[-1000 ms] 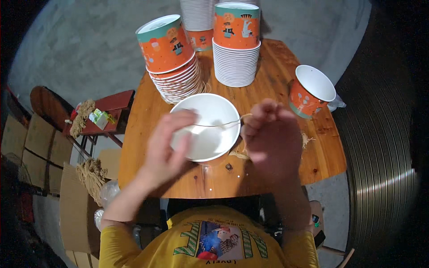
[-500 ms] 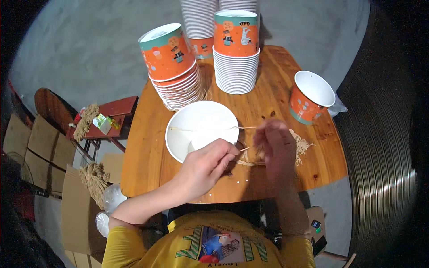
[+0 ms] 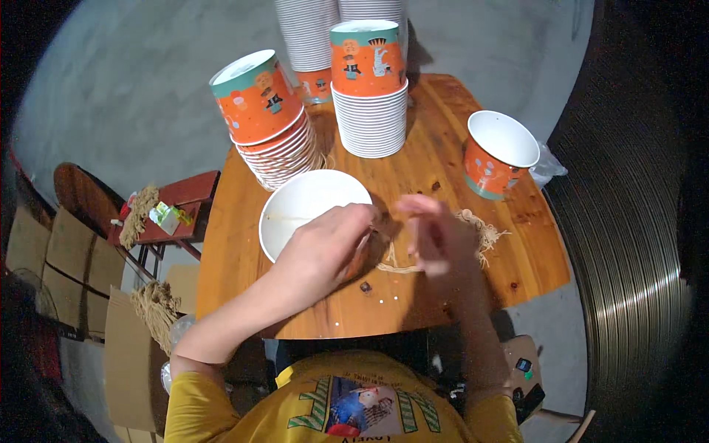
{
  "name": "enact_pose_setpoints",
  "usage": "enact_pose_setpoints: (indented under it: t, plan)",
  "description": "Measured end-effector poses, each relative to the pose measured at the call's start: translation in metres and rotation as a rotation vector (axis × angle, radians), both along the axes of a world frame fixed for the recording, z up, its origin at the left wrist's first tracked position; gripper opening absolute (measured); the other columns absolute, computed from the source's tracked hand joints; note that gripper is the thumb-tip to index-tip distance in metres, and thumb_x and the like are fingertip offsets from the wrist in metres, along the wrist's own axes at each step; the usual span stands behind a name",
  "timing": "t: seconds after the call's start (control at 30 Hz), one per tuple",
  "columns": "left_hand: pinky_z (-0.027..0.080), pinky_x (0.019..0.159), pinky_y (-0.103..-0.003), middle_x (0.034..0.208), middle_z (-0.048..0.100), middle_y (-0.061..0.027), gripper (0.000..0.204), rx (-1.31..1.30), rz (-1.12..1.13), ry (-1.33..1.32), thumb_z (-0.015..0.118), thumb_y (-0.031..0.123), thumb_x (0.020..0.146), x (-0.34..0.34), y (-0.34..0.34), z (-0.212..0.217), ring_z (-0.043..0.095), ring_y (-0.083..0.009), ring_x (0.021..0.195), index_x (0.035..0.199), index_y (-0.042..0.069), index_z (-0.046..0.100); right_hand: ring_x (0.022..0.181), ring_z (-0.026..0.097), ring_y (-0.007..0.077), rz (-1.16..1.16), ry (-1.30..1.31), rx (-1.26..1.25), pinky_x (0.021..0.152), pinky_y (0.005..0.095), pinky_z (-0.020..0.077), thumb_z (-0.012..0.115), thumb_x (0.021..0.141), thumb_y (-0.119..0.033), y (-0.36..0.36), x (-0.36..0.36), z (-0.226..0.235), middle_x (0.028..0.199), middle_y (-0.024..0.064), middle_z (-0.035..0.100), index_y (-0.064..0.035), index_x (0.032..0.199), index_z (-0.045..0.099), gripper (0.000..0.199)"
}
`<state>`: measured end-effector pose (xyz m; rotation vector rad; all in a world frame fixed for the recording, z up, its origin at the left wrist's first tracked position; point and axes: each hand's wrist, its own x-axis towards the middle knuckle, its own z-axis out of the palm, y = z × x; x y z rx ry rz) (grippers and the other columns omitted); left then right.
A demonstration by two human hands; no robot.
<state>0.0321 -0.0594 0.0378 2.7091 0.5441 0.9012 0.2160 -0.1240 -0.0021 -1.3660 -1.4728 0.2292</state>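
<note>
A white-lined paper cup (image 3: 284, 236) lies tilted in front of me with its mouth toward me. A thin piece of string (image 3: 292, 217) runs across its mouth to my left hand. My left hand (image 3: 325, 240) is closed at the cup's right rim, fingertips pinched together on the string. Just right of it is my right hand (image 3: 439, 232), raised above the table and smeared by motion, so its grip is unclear. Under and beyond the right hand lies a bundle of loose tan strings (image 3: 484, 235) on the wood.
On the wooden table (image 3: 450, 96) stand a cup stack wound with string (image 3: 258, 103), a plain cup stack (image 3: 369, 118) and taller stacks behind. A single orange cup (image 3: 498, 155) stands at right. A red bench (image 3: 188, 192) and a cardboard box (image 3: 129, 354) are at left.
My right hand has moved slightly left and its fingers have shifted. The string stretched between the hands no longer shows clearly. The whole view has shifted a little.
</note>
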Motion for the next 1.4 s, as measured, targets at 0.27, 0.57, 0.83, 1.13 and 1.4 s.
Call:
enact_pose_setpoints:
  t: [0.27,0.57,0.83,1.13,1.4]
  plan:
    - [0.049,0.065,-0.037,0.084,0.056,-0.0107,0.034,-0.002,-0.148,0.042,0.060,-0.002,0.071,0.017,-0.002,0.003,0.059,-0.0287,0.078,0.102,0.003,0.048,0.065,0.057,0.0089,0.376,0.653,-0.189,0.062,0.0237,0.0499,0.051,0.090,-0.003,0.002,-0.018,-0.026,0.083,0.0036,0.059,-0.0009,0.111,0.052,0.021]
    - [0.047,0.064,-0.041,0.081,0.058,-0.0171,0.022,-0.080,0.158,0.025,0.064,0.012,0.083,0.003,0.009,-0.015,0.059,-0.0359,0.077,0.095,0.003,0.048,0.055,0.044,0.0043,0.074,0.310,0.017,0.049,0.0223,0.0361,0.062,0.083,-0.002,-0.005,-0.013,-0.033,0.065,-0.0019,0.052,-0.0041,0.083,0.057,0.005]
    - [0.048,0.064,-0.033,0.073,0.058,-0.0120,0.042,-0.597,0.231,0.279,0.060,0.012,0.080,-0.016,0.009,-0.008,0.059,-0.0222,0.066,0.121,0.006,0.051,0.051,0.044,0.0100,-0.044,0.097,0.115,0.048,0.0242,0.0367,0.067,0.076,-0.001,0.000,-0.033,-0.036,0.066,0.0037,0.054,-0.0032,0.081,0.060,0.009]
    - [0.046,0.062,-0.028,0.068,0.052,-0.0043,0.048,-0.702,0.213,0.255,0.063,0.011,0.077,-0.031,0.012,-0.013,0.051,-0.0116,0.063,0.124,0.006,0.053,0.065,0.063,0.0243,-0.116,-0.031,0.063,0.057,0.0330,0.0488,0.067,0.075,-0.004,0.010,-0.051,-0.047,0.073,0.0099,0.063,-0.0052,0.083,0.061,0.010]
    - [0.041,0.061,-0.022,0.073,0.046,0.0026,0.045,-0.755,0.206,0.274,0.060,0.008,0.082,-0.030,0.012,-0.012,0.046,-0.0068,0.067,0.125,0.007,0.049,0.067,0.063,0.0281,-0.070,-0.008,0.164,0.058,0.0391,0.0501,0.065,0.080,-0.010,0.018,-0.057,-0.058,0.074,0.0098,0.064,-0.0085,0.085,0.058,0.009]
